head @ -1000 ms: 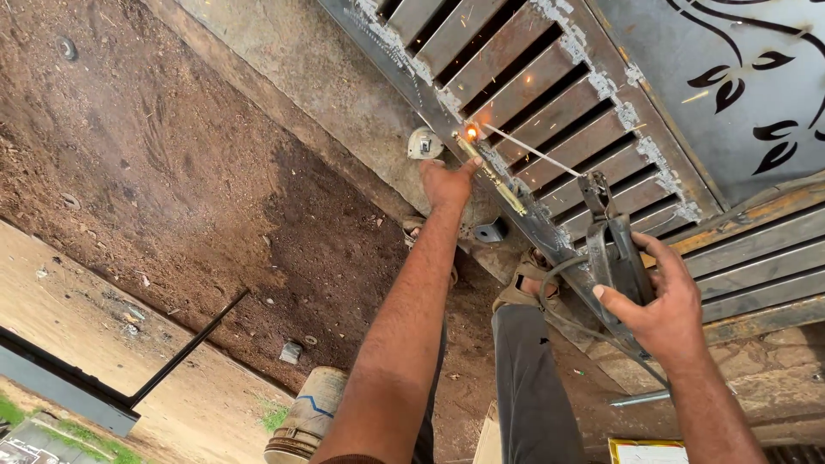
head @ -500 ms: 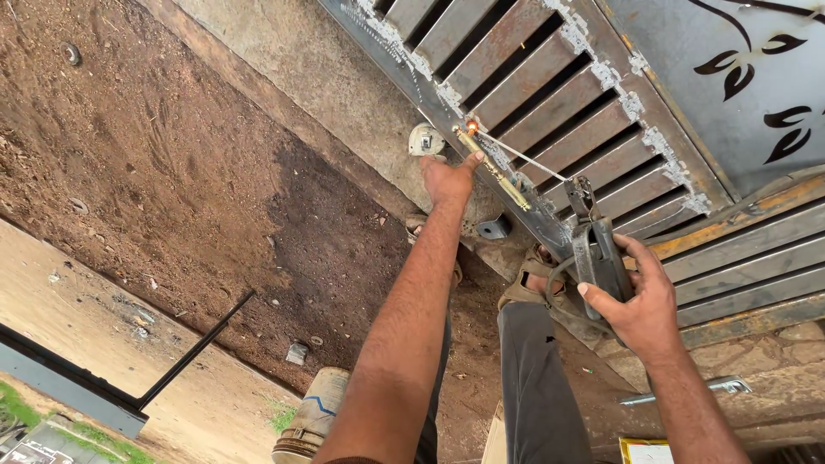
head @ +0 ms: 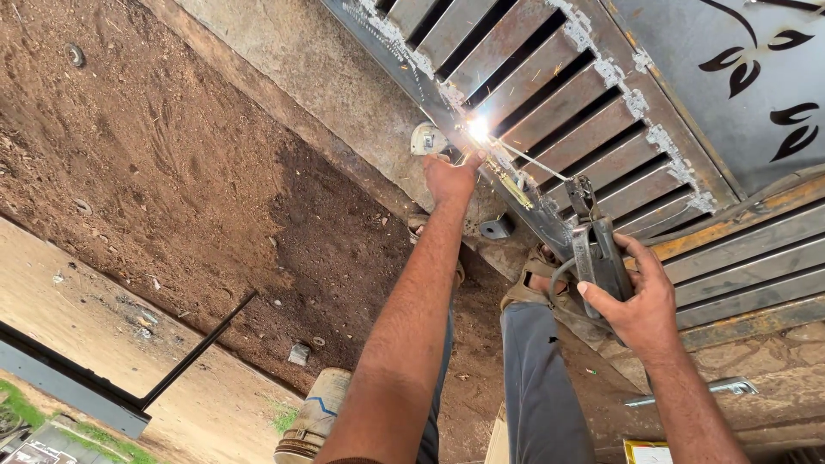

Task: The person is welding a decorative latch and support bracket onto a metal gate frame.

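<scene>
- Head view looks down on a grey metal gate (head: 653, 94) with slanted louvre slats and leaf cut-outs, lying across the upper right above bare brown soil (head: 172, 172) and a concrete strip (head: 284, 51).
- Right hand (head: 640, 305) is clenched round an electrode holder (head: 597, 249); its thin welding rod (head: 533, 161) runs up-left to a bright arc (head: 478, 129) on the gate's frame bar, so a weld is being laid.
- Left hand (head: 449, 176) reaches out just beside the arc, fingers curled against the frame; whether it grips anything I cannot tell.
- By my judgement, the next move calls for a steady rod tip fed along the joint, with the left fingers kept off the hot spot.
- Small round object (head: 427, 137) rests near the left hand; a grey bracket (head: 497, 228) lies below; a bucket (head: 314, 421) stands by the legs.
</scene>
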